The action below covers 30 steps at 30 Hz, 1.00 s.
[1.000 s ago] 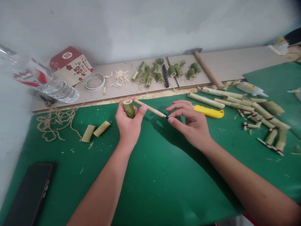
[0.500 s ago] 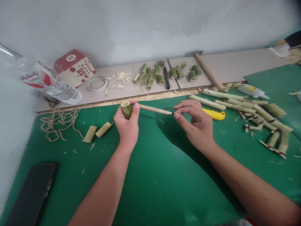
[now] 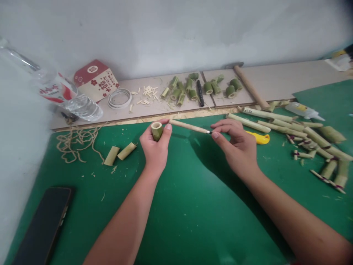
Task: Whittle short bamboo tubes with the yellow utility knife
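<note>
My left hand (image 3: 154, 152) is wrapped round a short green bamboo tube (image 3: 157, 134), its hollow end facing up. A slim carving tool (image 3: 190, 127) with a pale wooden handle, metal collar and dark tip spans the space between my hands. Its handle end lies against my left thumb and forefinger. The fingers of my right hand (image 3: 237, 147) pinch the tip end, hiding part of it. Left of my left hand, two split bamboo pieces (image 3: 111, 156) lie on the green mat (image 3: 193, 206). Beyond my right hand sits a yellow object (image 3: 260, 138), partly hidden.
Along the wall, a ledge holds a water bottle (image 3: 68, 95), a tape roll (image 3: 120, 98), cut bamboo rings (image 3: 208, 87), a black marker (image 3: 200, 94) and a hammer (image 3: 250, 86). Twine (image 3: 77, 143) and a phone (image 3: 44, 224) lie left; bamboo lengths (image 3: 289, 125) and a glue bottle (image 3: 303, 110) lie right.
The whole scene has shifted slightly to the right in view. My hands keep the same hold on the bamboo tube and carving tool.
</note>
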Tool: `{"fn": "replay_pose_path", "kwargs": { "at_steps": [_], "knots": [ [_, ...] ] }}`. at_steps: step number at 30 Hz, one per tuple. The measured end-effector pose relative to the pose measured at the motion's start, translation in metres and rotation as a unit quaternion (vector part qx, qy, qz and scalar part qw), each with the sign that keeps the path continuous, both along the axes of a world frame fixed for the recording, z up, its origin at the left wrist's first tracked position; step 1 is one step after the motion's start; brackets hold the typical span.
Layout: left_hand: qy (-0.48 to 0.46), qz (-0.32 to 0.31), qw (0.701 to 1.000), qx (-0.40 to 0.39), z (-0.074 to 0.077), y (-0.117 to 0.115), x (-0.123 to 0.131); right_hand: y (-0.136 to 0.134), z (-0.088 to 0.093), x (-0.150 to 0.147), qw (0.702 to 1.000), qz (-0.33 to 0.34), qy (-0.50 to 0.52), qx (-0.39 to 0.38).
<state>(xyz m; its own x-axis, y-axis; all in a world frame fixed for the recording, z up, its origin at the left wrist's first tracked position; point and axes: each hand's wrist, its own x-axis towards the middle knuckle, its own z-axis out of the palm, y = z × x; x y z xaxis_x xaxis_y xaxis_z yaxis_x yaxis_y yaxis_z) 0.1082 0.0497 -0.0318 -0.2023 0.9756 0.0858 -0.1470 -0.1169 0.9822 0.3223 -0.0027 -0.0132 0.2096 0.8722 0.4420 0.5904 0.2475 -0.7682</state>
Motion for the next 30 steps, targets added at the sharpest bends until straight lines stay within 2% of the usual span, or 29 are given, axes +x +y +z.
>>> {"fn": "replay_pose_path", "kwargs": {
  "at_steps": [5,14,21,30],
  "knots": [
    [0.019,-0.006,1.000,0.018,0.001,-0.001,-0.001,0.000,-0.005,0.004,0.995,-0.012,-0.098,0.009],
    [0.111,-0.052,0.985,0.122,0.006,-0.008,0.000,-0.001,-0.019,0.006,0.970,0.024,-0.242,-0.012],
    [0.127,-0.071,0.980,0.136,0.007,-0.008,0.001,0.001,-0.025,0.007,0.966,0.035,-0.254,-0.011],
    [0.132,-0.085,0.975,0.158,0.009,-0.010,0.001,0.001,-0.017,0.005,0.974,0.060,-0.216,-0.016]
  ]
}}
